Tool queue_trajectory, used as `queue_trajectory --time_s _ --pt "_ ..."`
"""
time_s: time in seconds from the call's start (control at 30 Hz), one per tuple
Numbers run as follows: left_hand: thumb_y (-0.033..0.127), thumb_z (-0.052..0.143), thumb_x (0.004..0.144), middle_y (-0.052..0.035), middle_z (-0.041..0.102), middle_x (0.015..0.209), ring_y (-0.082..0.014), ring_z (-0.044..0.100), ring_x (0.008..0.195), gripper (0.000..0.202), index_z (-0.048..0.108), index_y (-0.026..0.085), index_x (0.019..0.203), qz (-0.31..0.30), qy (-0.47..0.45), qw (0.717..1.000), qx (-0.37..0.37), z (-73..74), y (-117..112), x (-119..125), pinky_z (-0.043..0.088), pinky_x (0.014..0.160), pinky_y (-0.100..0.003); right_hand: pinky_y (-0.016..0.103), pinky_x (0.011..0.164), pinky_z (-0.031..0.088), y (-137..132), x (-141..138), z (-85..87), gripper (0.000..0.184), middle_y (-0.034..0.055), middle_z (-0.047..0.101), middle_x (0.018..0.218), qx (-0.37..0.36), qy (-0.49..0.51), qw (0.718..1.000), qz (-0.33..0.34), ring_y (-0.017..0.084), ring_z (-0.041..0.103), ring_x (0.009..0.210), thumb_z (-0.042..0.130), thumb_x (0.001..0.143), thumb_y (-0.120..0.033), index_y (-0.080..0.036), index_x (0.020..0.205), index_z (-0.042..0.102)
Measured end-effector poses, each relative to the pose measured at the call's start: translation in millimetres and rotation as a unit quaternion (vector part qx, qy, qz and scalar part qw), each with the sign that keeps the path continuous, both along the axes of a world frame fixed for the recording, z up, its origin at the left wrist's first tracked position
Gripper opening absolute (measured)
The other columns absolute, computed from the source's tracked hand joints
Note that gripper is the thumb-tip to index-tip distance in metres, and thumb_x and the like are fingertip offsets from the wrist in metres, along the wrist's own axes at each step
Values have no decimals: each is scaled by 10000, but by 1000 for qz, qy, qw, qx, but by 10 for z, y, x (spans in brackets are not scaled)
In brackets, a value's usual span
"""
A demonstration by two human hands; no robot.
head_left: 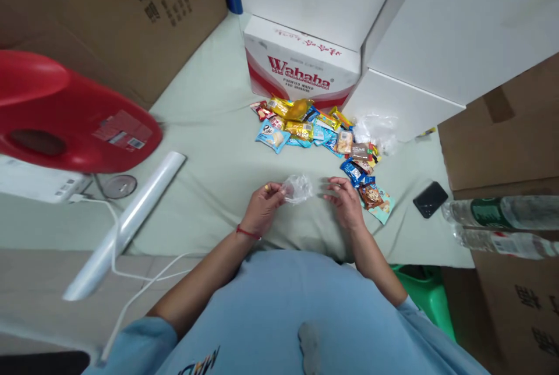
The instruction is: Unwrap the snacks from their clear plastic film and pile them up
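The left hand [264,207] pinched a clear bag [300,189] at its left edge; the right hand [348,205], fingers parted, hovered just right of it.

Person is wearing a light blue top [271,299], short sleeves [140,340], dark lettering [201,362] running partly out of view, grey wavy-edged patch [309,347] showing mid-front. Red bracelet [248,233] is circling left wrist; small yellow ring-like spot [266,187] is showing on left hand [263,206].

Cloth-covered table [213,188] across the middle; tiled floor [39,287], lower left; green plastic stool [430,299], lower right; white panels [458,25], top.
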State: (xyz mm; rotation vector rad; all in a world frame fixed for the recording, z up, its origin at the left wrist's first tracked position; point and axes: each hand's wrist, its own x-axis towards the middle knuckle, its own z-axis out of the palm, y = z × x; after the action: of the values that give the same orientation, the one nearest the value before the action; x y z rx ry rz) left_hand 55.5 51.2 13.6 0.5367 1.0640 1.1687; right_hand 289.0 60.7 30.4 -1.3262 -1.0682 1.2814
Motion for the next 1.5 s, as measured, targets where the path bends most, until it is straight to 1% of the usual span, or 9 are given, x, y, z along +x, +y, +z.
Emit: queue_trajectory --time_s 0.1,0.27,0.37,0.53,0.8,0.97,1.17,1.37,1.5 --pt "400 909 634 -22 721 882 -167 685 868 398 592 196 761 -8 -22 1000 6 27 -17 19 536 751 -281 339 765 577 -9 -92 -109 467 63 656 1246 -39 2 998 51 205 642 950 789 795 -479 -288 1200 655" --pt "340 780 666 -20 710 882 -218 712 920 289 530 231 762 32 -51 998 17 51 23 -126 584 805 -372 292 609 467 45 -148 -178 237 -7 607 701 -40 -111 993 28 159 510 635 743 806 -454 -234 890 710" --pt "326 773 640 -26 724 890 -236 724 938 271 543 231 749 48 -32 998 33 58 -10 -161 586 859 -407 278 553 465 56 -173 -70 285 7 628 781 -20 -75 997 -10 163 528 666 738 838 -496 -249 975 708" --pt "336 808 685 -79 756 1119 -248 706 1073 296 539 212 666 7 73 990 121 55 -139 -10 539 957 -398 264 525 501 85 -455 -12 381 1 662 844 -85 34 989 119 153 580 678 861 704 -480 -249 952 688" --pt "397 709 828 -71 737 1005 -208 681 992 338 478 230 647 91 332 928 143 -2 -158 -54 521 883 -332 238 544 500 99 -552 -111 399 -27 614 719 -107 95 987 76 118 551 627 843 725 -535 -226 866 634" --pt "396 703 846 -84 718 1129 -230 674 1088 304 499 241 682 40 353 907 224 -13 -218 -5 546 903 -348 230 516 500 54 -578 -82 461 -19 633 776 -144 95 974 149 134 582 677 898 669 -523 -232 935 658" --pt "415 649 860 -36 657 997 -183 637 926 233 487 247 860 211 299 926 95 -211 -33 -47 523 880 -332 232 524 450 45 -580 -173 408 -58 550 658 -112 133 982 74 93 474 558 898 653 -491 -225 830 645" --pt "335 764 765 -92 685 1164 -305 547 1260 231 703 236 965 74 476 850 215 -130 -1 -223 395 1115 -464 229 521 421 -2 -406 -144 399 -49 552 665 -101 85 988 84 96 473 570 897 684 -494 -213 829 654" --pt "390 687 856 -14 654 804 -196 599 846 189 688 217 782 104 382 907 145 -127 47 -206 484 867 -334 213 478 371 -42 -297 -134 439 -58 535 650 -114 94 988 45 85 449 544 915 658 -511 -207 830 648"
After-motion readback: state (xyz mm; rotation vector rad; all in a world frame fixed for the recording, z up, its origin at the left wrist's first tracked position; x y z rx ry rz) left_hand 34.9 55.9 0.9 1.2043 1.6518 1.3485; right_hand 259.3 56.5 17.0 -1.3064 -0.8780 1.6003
